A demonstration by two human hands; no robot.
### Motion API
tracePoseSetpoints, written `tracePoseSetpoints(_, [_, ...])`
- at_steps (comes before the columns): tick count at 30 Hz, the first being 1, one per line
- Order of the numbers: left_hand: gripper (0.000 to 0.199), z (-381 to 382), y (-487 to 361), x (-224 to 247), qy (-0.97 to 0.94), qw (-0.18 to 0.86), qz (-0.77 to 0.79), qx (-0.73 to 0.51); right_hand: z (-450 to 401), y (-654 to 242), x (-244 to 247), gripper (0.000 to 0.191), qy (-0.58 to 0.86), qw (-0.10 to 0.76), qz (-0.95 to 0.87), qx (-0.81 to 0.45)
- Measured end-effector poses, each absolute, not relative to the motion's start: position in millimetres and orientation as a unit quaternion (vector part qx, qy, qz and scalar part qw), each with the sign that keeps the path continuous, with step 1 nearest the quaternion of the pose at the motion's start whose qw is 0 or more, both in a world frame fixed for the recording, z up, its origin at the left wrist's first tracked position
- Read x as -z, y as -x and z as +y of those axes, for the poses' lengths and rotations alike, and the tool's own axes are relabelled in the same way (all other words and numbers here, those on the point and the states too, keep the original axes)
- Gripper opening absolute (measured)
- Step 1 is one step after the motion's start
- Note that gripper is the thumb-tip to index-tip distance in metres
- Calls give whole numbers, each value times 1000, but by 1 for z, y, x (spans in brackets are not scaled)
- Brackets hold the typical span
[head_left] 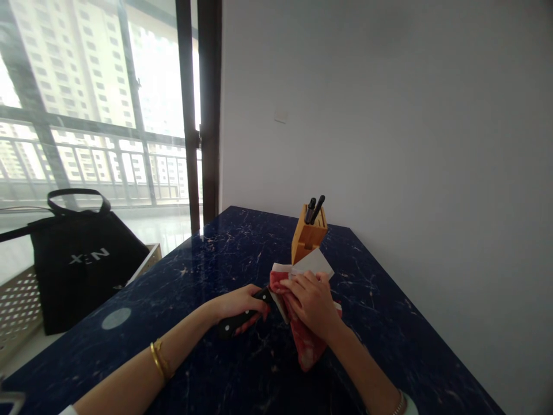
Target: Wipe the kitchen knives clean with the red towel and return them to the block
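My left hand (247,311) is wrapped round the black riveted handle of a cleaver (314,263). Its broad pale blade points away to the right, above the table. A red cloth (307,350) with white parts is folded over the blade, hiding its middle; the far corner and a strip near the handle stay visible. With fingers bent, my right hand (311,302) presses the cloth against the blade. The cloth's lower end hangs toward me. Just beyond the blade stands a wooden knife block (309,235) with black-handled pieces in its slots.
The dark blue marbled table (207,256) runs back to a plain wall (389,144). A pale round spot (116,318) shows on its left side. Left of the table, a black bag (86,271) rests on a perforated light crate (19,305), near a glass door and window.
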State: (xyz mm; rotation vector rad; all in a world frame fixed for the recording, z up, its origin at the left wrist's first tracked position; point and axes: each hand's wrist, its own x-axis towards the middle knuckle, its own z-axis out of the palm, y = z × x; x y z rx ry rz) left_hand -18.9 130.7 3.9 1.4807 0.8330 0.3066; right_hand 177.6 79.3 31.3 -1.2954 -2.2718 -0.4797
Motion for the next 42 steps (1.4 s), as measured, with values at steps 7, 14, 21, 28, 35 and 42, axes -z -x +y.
tracePoseSetpoints(7, [13,132,19,-1,-653,648,364,-142,77,-169,-24,12,477,257,-829,136])
tracePoseSetpoints(14, [14,132,19,0,-648,653,365,-144,81,-176,-21,16,532,283,-783,151])
tracePoseSetpoints(21, [14,129,20,-1,-641,658,368,-147,75,-165,-17,14,518,280,-798,128])
tracePoseSetpoints(28, [13,131,19,5,-625,672,367,-152,79,-181,-14,21,558,303,-765,109])
tracePoseSetpoints(35, [15,135,20,13,-631,683,336,-146,73,-175,-9,22,551,323,-765,87])
tracePoseSetpoints(42, [15,133,19,10,-632,679,344,-148,72,-170,-6,23,544,320,-769,98])
